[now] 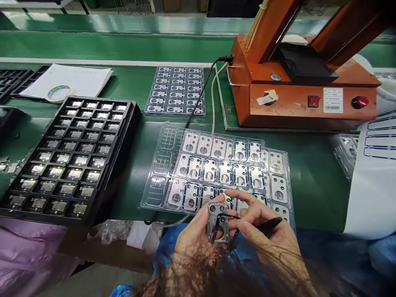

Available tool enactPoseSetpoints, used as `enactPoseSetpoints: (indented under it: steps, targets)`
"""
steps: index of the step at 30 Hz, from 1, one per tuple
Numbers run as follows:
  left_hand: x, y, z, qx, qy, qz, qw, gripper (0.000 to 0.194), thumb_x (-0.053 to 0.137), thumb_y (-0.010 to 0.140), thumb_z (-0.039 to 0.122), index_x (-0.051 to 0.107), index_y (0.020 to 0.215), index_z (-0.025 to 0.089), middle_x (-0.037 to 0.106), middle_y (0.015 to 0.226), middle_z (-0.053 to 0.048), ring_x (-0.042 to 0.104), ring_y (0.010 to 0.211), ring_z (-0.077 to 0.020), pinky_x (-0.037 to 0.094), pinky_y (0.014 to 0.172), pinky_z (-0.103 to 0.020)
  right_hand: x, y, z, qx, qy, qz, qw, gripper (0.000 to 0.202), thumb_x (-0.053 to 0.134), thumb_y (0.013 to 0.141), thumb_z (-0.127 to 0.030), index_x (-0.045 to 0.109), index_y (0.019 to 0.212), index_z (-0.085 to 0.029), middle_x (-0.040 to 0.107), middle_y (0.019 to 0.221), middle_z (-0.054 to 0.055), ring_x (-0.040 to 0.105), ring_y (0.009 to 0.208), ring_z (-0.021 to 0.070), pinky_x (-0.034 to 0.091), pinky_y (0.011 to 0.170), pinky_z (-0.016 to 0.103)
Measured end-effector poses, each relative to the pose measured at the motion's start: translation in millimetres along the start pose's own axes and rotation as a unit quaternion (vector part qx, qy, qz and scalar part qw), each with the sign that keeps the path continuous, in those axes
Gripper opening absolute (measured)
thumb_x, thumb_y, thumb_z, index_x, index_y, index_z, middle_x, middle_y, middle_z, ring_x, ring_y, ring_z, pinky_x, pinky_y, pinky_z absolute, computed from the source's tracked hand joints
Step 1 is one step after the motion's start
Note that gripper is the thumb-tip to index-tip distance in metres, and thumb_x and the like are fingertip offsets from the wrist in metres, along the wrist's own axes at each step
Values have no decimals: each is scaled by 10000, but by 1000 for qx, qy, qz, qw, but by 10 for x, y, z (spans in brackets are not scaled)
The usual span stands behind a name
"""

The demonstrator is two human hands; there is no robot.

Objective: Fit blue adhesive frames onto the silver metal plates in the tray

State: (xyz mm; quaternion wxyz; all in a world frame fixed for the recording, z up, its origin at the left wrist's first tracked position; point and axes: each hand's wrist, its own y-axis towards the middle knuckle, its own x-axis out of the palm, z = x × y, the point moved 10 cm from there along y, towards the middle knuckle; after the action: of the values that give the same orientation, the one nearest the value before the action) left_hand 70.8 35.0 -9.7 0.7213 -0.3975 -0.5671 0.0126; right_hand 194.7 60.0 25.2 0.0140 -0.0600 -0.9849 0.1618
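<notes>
A silver metal plate (213, 210) with round holes lies in the fingers of my left hand (194, 235), at the bottom centre. My right hand (269, 227) is closed round a dark pointed tool (269, 226), with a thin dark blue frame (230, 215) at its fingertips. Part of that frame lies over the metal plate. Just beyond my hands are clear plastic trays (163, 163) of similar plates, several with dark blue borders. Hair covers part of both wrists.
An orange machine (297, 101) stands at the back right, its black cable running left. Black trays of small parts (131, 119) stand at left. Further off are another plate tray (148, 105), papers (86, 80) and tape (58, 93). White sheets (368, 198) lie right.
</notes>
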Motion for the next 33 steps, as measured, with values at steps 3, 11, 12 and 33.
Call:
enactPoseSetpoints:
  steps: [3, 11, 12, 33]
  targets:
    - [40, -5, -27, -19, -16, -2, 1000, 313, 936, 851, 283, 892, 1146, 190, 908, 1058, -113, 859, 950, -207, 687, 887, -270, 4, 4, -44, 6, -8, 15, 1000, 420, 897, 794, -643, 748, 635, -283, 823, 1285, 105, 649, 1468, 332, 674, 1031, 396]
    - [167, -145, 22, 0, 9, 118, 993, 450, 451, 1128, 190, 895, 1093, 130, 897, 945, -140, 856, 875, -169, 671, 829, -242, -7, 42, 94, 9, -11, -6, 1000, 442, 863, 818, -648, 740, 639, -263, 781, 1413, 122, 740, 1314, 372, 648, 1014, 481]
    - [177, -151, 24, 2, 10, 119, 993, 454, 450, 1129, 194, 898, 1085, 140, 897, 941, -135, 854, 871, -167, 670, 824, -239, -17, 45, 116, 8, -16, -9, 1000, 437, 861, 824, -640, 740, 641, -262, 774, 1425, 123, 743, 1302, 376, 641, 1010, 489]
    - [13, -50, -38, -5, -18, 53, 998, 185, 757, 987, 229, 921, 1028, 155, 901, 985, -107, 787, 773, -146, 667, 817, -226, 64, -13, -54, 11, -15, 43, 999, 370, 879, 829, -537, 710, 627, -278, 783, 1311, 84, 722, 1256, 315, 598, 1037, 432]
